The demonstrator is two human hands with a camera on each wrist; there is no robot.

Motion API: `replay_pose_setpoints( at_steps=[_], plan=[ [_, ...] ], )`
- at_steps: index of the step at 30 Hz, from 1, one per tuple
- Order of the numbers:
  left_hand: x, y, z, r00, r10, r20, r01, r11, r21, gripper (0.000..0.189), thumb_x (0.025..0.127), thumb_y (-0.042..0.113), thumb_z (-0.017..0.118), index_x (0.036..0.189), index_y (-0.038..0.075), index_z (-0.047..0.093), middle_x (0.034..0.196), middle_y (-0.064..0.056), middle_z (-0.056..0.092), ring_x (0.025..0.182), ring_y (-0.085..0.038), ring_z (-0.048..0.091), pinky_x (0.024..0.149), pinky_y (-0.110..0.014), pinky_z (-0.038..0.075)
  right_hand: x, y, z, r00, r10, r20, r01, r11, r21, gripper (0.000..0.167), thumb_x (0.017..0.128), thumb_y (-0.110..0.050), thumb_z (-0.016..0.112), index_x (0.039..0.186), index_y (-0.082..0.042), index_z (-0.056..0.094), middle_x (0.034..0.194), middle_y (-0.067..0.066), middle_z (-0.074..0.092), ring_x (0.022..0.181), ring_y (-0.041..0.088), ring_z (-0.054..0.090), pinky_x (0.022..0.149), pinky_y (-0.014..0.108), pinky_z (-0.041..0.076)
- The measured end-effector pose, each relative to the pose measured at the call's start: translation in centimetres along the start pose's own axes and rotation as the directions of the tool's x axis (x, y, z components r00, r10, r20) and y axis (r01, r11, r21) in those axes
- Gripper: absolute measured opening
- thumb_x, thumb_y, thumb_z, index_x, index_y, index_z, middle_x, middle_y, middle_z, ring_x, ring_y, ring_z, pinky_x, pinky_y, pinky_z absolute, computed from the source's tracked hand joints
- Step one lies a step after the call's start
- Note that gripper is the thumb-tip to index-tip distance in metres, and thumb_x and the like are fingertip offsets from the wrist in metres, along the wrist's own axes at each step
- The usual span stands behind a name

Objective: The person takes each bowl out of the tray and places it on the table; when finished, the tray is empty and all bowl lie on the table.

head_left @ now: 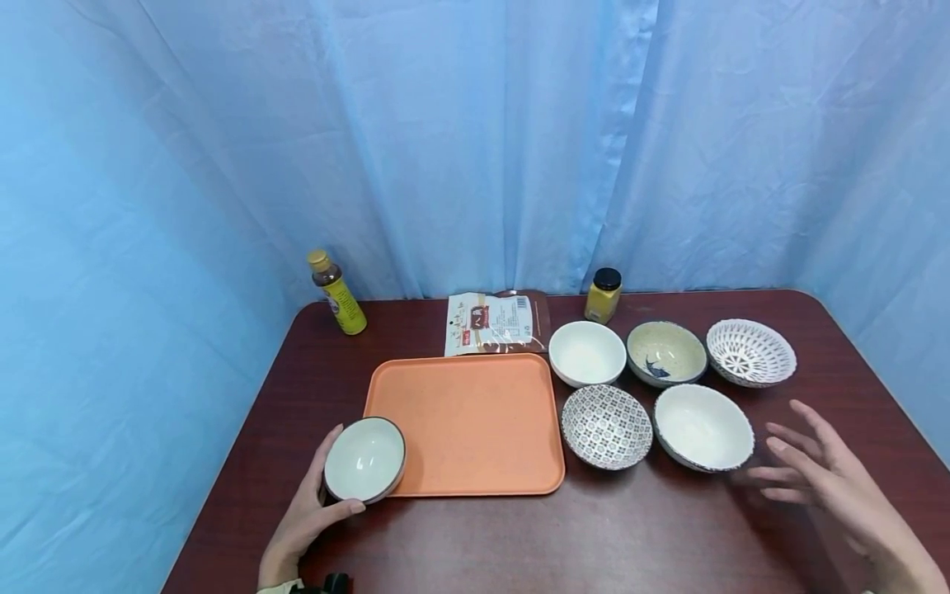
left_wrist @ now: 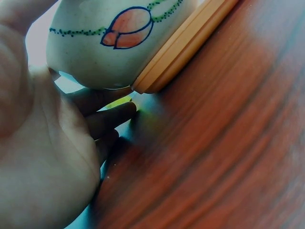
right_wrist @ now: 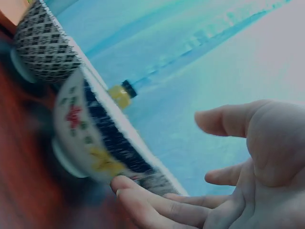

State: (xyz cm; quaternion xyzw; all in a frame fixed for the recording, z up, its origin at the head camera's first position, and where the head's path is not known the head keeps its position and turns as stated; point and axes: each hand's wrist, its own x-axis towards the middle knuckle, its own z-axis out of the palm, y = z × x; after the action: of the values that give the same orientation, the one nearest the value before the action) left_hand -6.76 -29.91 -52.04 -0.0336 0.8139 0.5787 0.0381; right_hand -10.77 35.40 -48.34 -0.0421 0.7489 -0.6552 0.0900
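Note:
My left hand (head_left: 308, 505) holds a small pale bowl (head_left: 364, 459) with a dark rim, thumb at the near side and fingers round the left side. The bowl is over the near left corner of an orange tray (head_left: 467, 425). In the left wrist view its outside shows a painted orange bud (left_wrist: 129, 27), and its base is close to the tray's edge. My right hand (head_left: 834, 483) holds nothing, its fingers spread just right of a white bowl (head_left: 703, 427). That bowl's outside, in the right wrist view, carries a blue band (right_wrist: 112, 129) and painted flowers.
A patterned bowl (head_left: 607, 426) stands right of the tray. Behind it are a plain white bowl (head_left: 587, 352), a beige bowl (head_left: 671, 351) and a lattice-patterned bowl (head_left: 751, 352). Along the back stand a yellow-labelled bottle (head_left: 341, 301), a food pouch (head_left: 493, 322) and a black-lidded jar (head_left: 604, 297).

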Motion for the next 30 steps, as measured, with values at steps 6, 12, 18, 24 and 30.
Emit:
replay_pose_setpoints(
  at_steps=[6,12,18,24,30],
  plan=[
    [0.1,-0.1,-0.1,1.000,0.018,0.017,-0.018,1.000,-0.017,0.107,0.080,0.004,0.076,0.163,0.019,0.011,0.166,-0.013,0.017,0.127,0.016,0.027,0.110,-0.066,0.025,0.0,-2.8,0.2,0.993,-0.099,-0.063,0.089,0.985,-0.149,0.081,0.104,-0.001,0.046,0.162,-0.028,-0.003,0.119,-0.035,0.050,0.081,0.006,0.075,0.061,0.030,0.058],
    [0.2,-0.3,-0.1,1.000,0.019,0.016,-0.019,1.000,-0.011,0.107,0.080,0.005,0.077,0.163,0.021,0.012,0.166,-0.013,0.018,0.126,0.017,0.028,0.109,-0.067,0.025,1.0,-5.5,2.1,0.981,-0.192,0.021,0.193,0.981,-0.031,0.077,0.101,0.007,0.044,0.162,-0.023,0.008,0.130,-0.026,0.056,0.087,0.010,0.076,0.065,0.030,0.059],
    [0.1,-0.4,-0.1,1.000,0.016,0.013,-0.016,1.000,-0.005,0.107,0.080,0.005,0.077,0.163,0.020,0.011,0.166,-0.012,0.018,0.126,0.017,0.029,0.109,-0.065,0.026,3.1,-7.8,6.0,0.960,-0.240,0.147,0.240,0.971,0.019,0.070,0.102,0.007,0.042,0.160,-0.023,0.017,0.134,-0.022,0.058,0.089,0.014,0.076,0.069,0.032,0.060],
    [0.1,-0.3,-0.1,1.000,0.009,0.011,-0.009,1.000,-0.009,0.108,0.080,0.005,0.077,0.163,0.021,0.011,0.165,-0.011,0.019,0.125,0.017,0.029,0.109,-0.064,0.027,5.1,-8.8,11.4,0.929,-0.238,0.284,0.235,0.971,0.044,0.062,0.104,0.001,0.042,0.157,-0.024,0.023,0.133,-0.022,0.059,0.091,0.016,0.076,0.070,0.037,0.060],
    [0.0,-0.1,-0.1,1.000,-0.006,0.012,0.006,1.000,-0.018,0.108,0.079,0.005,0.078,0.163,0.023,0.012,0.165,-0.012,0.018,0.136,0.002,0.029,0.110,-0.066,0.025,6.5,-9.5,16.4,0.929,-0.141,0.343,0.136,0.990,0.039,0.062,0.104,-0.010,0.049,0.159,-0.012,0.020,0.141,0.004,0.058,0.090,0.019,0.075,0.072,0.041,0.060]
  ],
)
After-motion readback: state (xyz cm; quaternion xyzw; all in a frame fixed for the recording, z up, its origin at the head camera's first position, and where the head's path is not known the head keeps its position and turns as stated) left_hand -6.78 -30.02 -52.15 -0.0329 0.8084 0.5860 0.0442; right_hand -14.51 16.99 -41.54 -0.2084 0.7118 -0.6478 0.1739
